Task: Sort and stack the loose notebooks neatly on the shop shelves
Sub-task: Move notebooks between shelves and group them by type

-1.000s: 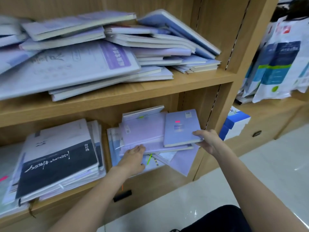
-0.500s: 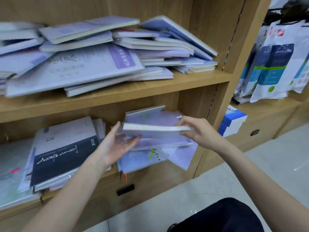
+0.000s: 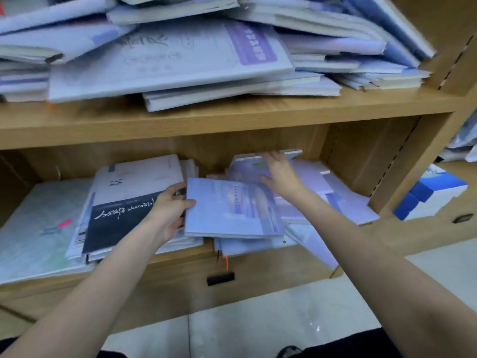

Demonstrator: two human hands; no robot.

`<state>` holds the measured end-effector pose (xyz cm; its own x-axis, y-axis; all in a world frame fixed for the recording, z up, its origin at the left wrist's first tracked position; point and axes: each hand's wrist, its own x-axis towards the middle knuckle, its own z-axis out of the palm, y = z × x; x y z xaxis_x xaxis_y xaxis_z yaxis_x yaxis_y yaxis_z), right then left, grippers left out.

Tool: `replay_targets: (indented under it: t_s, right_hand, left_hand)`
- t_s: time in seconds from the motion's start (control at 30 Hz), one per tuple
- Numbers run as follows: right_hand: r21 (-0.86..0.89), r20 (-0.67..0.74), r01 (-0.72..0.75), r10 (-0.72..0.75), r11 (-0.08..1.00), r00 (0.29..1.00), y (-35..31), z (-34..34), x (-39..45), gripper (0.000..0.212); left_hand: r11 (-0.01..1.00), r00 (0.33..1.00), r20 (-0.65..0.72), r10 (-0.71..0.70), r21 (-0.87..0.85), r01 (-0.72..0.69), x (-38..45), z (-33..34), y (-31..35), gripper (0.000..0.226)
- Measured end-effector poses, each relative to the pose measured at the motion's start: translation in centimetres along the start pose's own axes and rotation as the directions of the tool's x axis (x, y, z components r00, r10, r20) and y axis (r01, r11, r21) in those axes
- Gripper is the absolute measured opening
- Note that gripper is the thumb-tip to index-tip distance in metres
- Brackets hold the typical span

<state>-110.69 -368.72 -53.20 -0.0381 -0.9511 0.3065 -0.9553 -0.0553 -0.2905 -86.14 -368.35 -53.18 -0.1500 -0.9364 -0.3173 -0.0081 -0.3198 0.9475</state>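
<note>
Gripping the left edge of a pale blue notebook [image 3: 232,208], the left hand [image 3: 169,210] has its thumb on the cover and fingers curled beneath, holding it over the loose lilac pile [image 3: 317,192] in the lower shelf [image 3: 180,257]. The right hand [image 3: 280,174] lies further back on that pile, fingers spread and fairly straight, gripping nothing. Beside them sits a stack topped by a black-and-white book [image 3: 124,210]. The upper shelf [image 3: 232,115] holds a jumbled heap of pale notebooks [image 3: 170,58].

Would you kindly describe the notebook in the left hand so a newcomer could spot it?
On the lower shelf, it tops the messy right-hand pile. The left hand grips the blue notebook by its left edge; unlike its neighbours, it lies forward, over the shelf's front.
</note>
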Motion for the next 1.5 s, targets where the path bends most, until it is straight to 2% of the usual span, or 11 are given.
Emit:
replay_targets:
  t_s: [0.33, 0.5, 0.57, 0.67, 0.73, 0.83, 0.93, 1.13, 1.27, 1.37, 1.5]
  right_hand:
    - [-0.504, -0.081, -0.127, 0.100, 0.855, 0.992, 1.3, 3.5, 4.9, 0.032]
    - [-0.114, -0.523, 0.261, -0.281, 0.959, 0.805, 0.6, 0.2, -1.2, 0.021]
    - [0.014, -0.451, 0.361, -0.317, 0.932, 0.834, 0.4, 1.1, -5.7, 0.027]
    - [0.261, -0.144, -0.031, 0.070, 0.965, 0.987, 1.8, 3.4, -10.4, 0.030]
    - [0.603, -0.018, -0.310, 0.402, 0.734, 0.915, 1.8, 3.9, -12.2, 0.036]
    - [0.903, 0.098, -0.362, 0.711, 0.231, 0.696, -0.1, 3.1, -13.8, 0.014]
    - [0.906, 0.354, -0.415, 0.687, -0.084, 0.635, -1.8, 1.9, -14.1, 0.035]
    - [0.847, 0.458, -0.520, 0.654, -0.114, 0.602, -1.7, 0.8, -15.3, 0.036]
    - [0.862, 0.436, -0.504, 0.593, -0.058, 0.677, -1.7, 0.6, -17.5, 0.041]
    - [0.915, 0.362, -0.399, 0.549, -0.056, 0.753, -1.6, -0.3, -18.7, 0.041]
    - [0.984, 0.170, -0.174, 0.539, -0.045, 0.825, -2.9, -3.1, -19.1, 0.036]
  left_hand:
    - [0.999, 0.999, -0.038, 0.009, -0.041, -0.011, 1.9, -0.5, -0.7, 0.041]
    - [0.999, 0.999, -0.048, -0.010, -0.044, 0.008, 1.9, -0.2, -0.4, 0.043]
    - [0.998, 0.998, -0.051, -0.029, -0.065, 0.026, 1.4, 0.1, -0.1, 0.037]
    - [1.000, 1.000, -0.024, -0.008, -0.005, 0.008, 0.5, 1.0, 0.3, 0.039]
    - [0.994, 0.999, -0.001, 0.045, 0.104, -0.045, -0.1, 1.6, 0.3, 0.051]
    - [0.972, 0.994, -0.006, 0.108, 0.210, -0.104, -1.2, 2.3, 0.2, 0.069]
    - [0.940, 0.979, 0.092, 0.181, 0.278, -0.200, -2.6, 2.5, 0.5, 0.091]
    - [0.924, 0.990, 0.103, 0.097, 0.361, -0.128, -4.4, 0.6, 0.3, 0.032]
    - [0.934, 0.962, 0.263, -0.069, 0.356, -0.031, -5.9, -0.7, 0.3, 0.045]
    - [0.799, 0.849, 0.519, -0.098, 0.550, -0.243, -7.9, -1.6, 1.8, 0.048]
    - [0.744, 0.775, 0.622, 0.112, 0.464, -0.481, -10.2, -2.3, 5.4, 0.036]
